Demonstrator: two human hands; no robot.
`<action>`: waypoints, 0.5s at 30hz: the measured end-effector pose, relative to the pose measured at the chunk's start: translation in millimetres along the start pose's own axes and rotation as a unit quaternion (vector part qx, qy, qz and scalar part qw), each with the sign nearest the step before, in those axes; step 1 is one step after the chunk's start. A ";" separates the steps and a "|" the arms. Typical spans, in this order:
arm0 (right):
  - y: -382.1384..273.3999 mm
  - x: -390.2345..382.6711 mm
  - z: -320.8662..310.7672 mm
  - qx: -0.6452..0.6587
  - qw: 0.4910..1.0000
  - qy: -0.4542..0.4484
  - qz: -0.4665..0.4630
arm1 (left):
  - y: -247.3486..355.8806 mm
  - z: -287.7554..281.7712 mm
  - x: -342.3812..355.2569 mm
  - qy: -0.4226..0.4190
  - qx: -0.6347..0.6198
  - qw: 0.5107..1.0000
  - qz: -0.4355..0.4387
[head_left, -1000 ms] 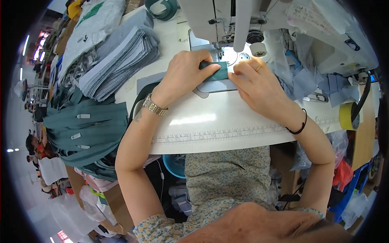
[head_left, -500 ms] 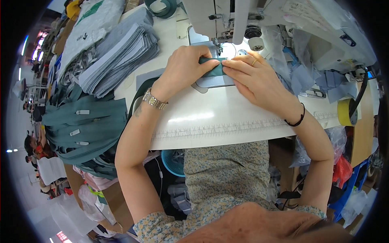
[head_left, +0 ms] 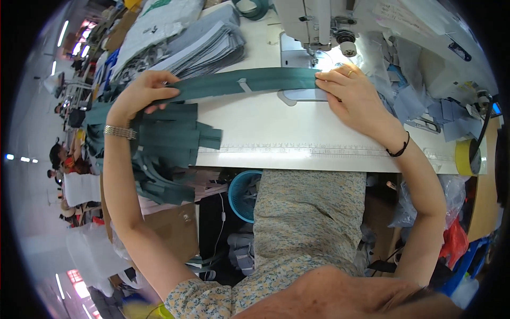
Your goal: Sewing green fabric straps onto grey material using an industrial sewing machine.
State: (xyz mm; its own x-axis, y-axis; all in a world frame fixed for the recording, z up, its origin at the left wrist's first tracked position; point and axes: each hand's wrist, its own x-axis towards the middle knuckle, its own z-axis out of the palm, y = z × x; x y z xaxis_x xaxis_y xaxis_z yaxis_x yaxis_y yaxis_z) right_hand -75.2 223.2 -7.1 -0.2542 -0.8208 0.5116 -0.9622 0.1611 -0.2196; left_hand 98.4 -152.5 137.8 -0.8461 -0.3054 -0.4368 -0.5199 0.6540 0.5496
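Observation:
A long dark green zipper (head_left: 276,78) stretches nearly level across the front of the sewing machine, with a pale pull tab on it. My left hand (head_left: 139,97) grips its left end between thumb and fingers, over the pile of green zippers (head_left: 170,130) at the table's left edge. At the other end, my right hand (head_left: 357,98) pinches the zipper beside the machine's metal plate (head_left: 311,95). The sewing machine's presser foot and needle area (head_left: 314,53) lies just behind the strip.
A stack of grey-blue fabric pieces (head_left: 212,50) lies at the back left beside a white plastic bag (head_left: 154,34). Grey scraps (head_left: 414,103) and a yellow tape roll (head_left: 466,157) are on the right. Below the table edge stands a blue basket (head_left: 241,196).
My left hand has moved far left from the needle area and now holds a zipper stretched out. The right hand stays near the machine. The pile of zippers has shifted.

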 end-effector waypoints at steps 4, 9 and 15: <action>-5.0 4.9 -4.2 0.004 1.000 0.002 -0.002 | -43.6 -70.6 -43.9 0.105 -0.011 0.993 -0.057; -4.7 7.6 -1.0 0.018 1.000 0.011 -0.007 | -74.9 -102.2 -55.0 0.184 0.129 0.974 -0.030; -1.3 2.1 -3.2 0.012 1.000 0.020 0.000 | -4.8 26.6 -11.7 0.394 0.505 0.745 0.186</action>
State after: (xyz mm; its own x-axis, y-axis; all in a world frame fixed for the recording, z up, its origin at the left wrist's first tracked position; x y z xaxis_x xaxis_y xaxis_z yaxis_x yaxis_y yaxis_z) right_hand -74.7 223.0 -3.1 -0.2592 -0.7979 0.5443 -0.9594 0.1477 -0.2404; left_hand 113.9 -133.7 121.3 -0.9231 -0.0251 0.3836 -0.2151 0.8609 -0.4612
